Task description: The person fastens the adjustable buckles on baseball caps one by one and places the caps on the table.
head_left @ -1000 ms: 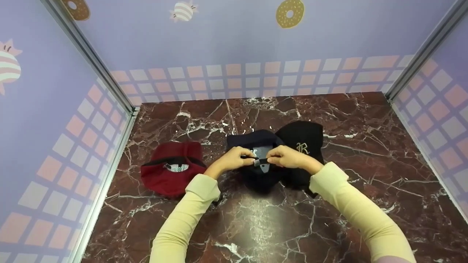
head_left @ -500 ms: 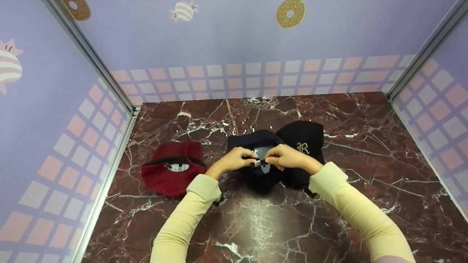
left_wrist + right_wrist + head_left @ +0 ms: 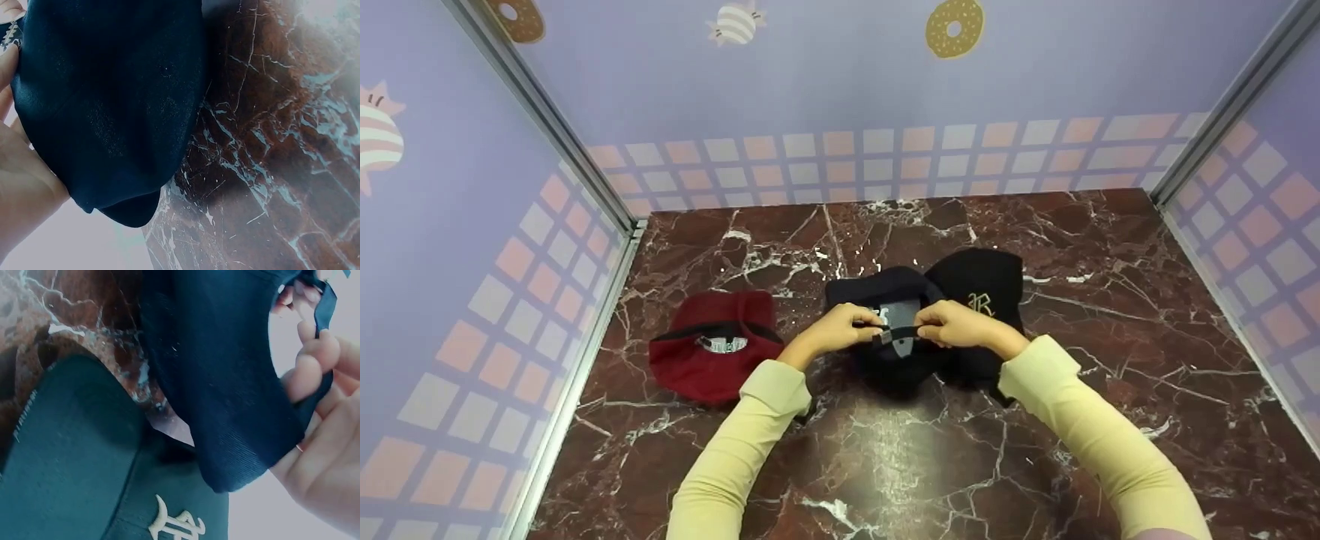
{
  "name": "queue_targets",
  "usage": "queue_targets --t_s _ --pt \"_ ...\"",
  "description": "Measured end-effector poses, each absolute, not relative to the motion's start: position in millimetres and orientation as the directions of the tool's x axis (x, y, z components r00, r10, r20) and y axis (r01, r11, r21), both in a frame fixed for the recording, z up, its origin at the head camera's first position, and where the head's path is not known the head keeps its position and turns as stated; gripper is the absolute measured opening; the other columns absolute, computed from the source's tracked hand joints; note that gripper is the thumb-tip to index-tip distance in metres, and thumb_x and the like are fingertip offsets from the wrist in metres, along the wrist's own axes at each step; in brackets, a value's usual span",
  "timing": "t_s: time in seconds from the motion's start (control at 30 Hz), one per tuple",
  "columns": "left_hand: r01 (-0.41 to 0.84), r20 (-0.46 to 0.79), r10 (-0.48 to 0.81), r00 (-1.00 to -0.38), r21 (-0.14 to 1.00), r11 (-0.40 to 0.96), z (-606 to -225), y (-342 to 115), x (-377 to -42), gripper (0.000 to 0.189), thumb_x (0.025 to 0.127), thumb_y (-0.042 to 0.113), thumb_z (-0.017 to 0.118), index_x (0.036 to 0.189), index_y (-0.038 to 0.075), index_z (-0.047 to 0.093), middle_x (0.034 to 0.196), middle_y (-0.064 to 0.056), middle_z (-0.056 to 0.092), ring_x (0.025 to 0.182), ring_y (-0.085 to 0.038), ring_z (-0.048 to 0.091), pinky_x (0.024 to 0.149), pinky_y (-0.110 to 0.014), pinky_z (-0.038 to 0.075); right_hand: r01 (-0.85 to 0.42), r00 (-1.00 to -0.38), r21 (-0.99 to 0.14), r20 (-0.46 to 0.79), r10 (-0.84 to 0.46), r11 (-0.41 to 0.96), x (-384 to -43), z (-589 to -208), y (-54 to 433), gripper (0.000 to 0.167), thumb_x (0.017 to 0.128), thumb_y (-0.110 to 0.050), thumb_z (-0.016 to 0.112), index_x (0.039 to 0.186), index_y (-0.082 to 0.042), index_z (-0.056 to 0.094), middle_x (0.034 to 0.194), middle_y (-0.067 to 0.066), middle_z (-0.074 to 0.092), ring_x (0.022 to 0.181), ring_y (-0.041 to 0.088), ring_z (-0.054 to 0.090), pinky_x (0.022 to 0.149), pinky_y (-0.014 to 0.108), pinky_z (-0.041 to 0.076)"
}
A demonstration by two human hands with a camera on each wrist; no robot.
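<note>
A dark navy cap (image 3: 889, 283) stands in the middle of the table, its back opening towards me. Across that opening runs a narrow adjustable strap (image 3: 906, 332) with a small metal buckle (image 3: 886, 336). My left hand (image 3: 838, 328) pinches the strap at the buckle's left side. Between thumb and fingers, my right hand (image 3: 962, 327) holds the strap's right part, also seen as a dark strap (image 3: 324, 312) in the right wrist view. The cap's crown (image 3: 112, 107) fills much of the left wrist view and hides the left fingertips.
To the left lies a red cap (image 3: 712, 379), its inside label showing. A black cap (image 3: 988, 274) with a gold letter sits right behind the navy cap, partly covered by it and my right hand. Patterned walls (image 3: 840, 82) enclose the marbled table (image 3: 885, 465).
My right hand has shifted slightly right, away from the left hand, and more of the strap shows between them. The buckle looks turned from half a second ago. The caps stay put.
</note>
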State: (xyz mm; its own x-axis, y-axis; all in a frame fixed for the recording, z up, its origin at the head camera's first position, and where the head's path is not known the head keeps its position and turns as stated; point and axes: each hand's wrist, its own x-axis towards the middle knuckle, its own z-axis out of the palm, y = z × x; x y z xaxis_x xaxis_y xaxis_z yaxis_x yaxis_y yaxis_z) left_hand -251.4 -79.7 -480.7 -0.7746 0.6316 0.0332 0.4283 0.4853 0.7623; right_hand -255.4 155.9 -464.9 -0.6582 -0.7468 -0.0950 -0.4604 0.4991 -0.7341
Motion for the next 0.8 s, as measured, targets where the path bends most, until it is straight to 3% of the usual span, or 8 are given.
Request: queue_targets --t_s 0.33,0.47,0.8 --pt "0.477 0.045 0.644 -0.764 0.711 0.517 -484.7 -74.3 -252.9 0.018 0.083 0.013 0.058 0.094 0.002 0.067 0.093 -0.01 0.067 0.088 -0.02 0.06 0.081 -0.031 0.046 -0.436 -0.638 -0.794 -0.06 -0.768 0.425 -254.9 -471.8 147.1 0.015 0.086 -0.003 0.049 0.074 0.004 0.055 0.055 -0.004 0.04 0.047 0.005 0.039 0.049 0.019 0.034" --pt "0.492 0.05 0.653 -0.756 0.701 0.516 -486.3 -72.1 -253.9 0.019 0.083 0.015 0.058 0.094 0.002 0.067 0.093 -0.009 0.067 0.087 -0.02 0.06 0.08 -0.029 0.046 -0.446 -0.642 -0.778 -0.067 -0.764 0.443 -254.2 -470.8 142.8 0.013 0.085 -0.002 0.05 0.076 0.005 0.056 0.055 -0.003 0.042 0.047 0.004 0.039 0.049 0.019 0.034" --pt "0.521 0.075 0.653 -0.753 0.674 0.524 -487.8 -68.2 -254.6 0.019 0.083 0.016 0.058 0.093 0.003 0.068 0.09 -0.009 0.067 0.084 -0.02 0.06 0.076 -0.027 0.045 -0.422 -0.638 -0.792 -0.086 -0.765 0.441 -236.7 -435.8 134.2 0.011 0.084 0.004 0.048 0.077 0.009 0.056 0.053 0.002 0.043 0.047 0.004 0.038 0.048 0.018 0.032"
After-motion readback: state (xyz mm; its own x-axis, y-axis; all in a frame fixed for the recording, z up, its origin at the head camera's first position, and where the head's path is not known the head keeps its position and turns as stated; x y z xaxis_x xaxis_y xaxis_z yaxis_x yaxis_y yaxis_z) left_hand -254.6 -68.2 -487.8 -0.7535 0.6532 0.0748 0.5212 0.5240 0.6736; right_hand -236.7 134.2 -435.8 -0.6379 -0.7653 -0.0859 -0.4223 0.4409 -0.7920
